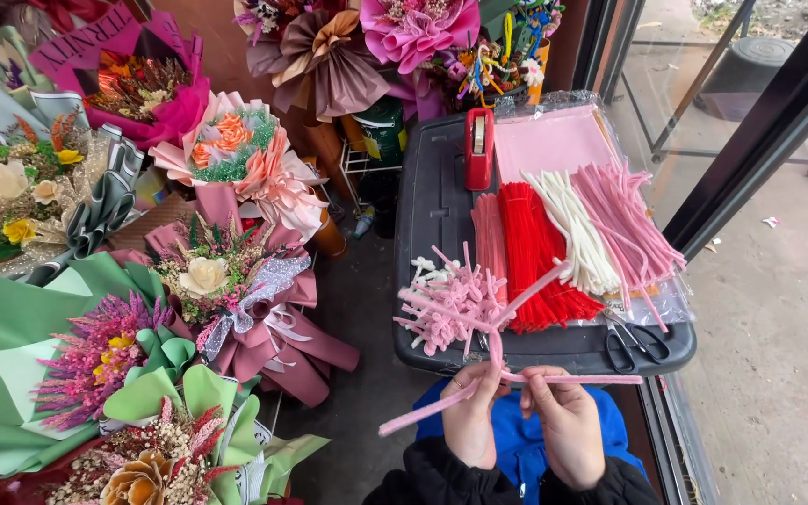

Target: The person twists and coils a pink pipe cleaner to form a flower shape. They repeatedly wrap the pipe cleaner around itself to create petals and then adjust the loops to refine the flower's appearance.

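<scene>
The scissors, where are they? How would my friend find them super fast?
Look at the dark plastic lid that serves as a table by the glass door. At its near right corner, below the rows of fuzzy craft stems, lie the scissors. They are the only black-handled metal thing there; everything beside them is soft and pink, red or cream.

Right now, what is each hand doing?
Left hand: closed, pinching crossed pink pipe cleaners.
Right hand: closed, pinching the same pipe cleaners where one runs off to the right.

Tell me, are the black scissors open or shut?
Shut: the scissors lie flat on the dark lid, blades together, handles side by side.
</scene>
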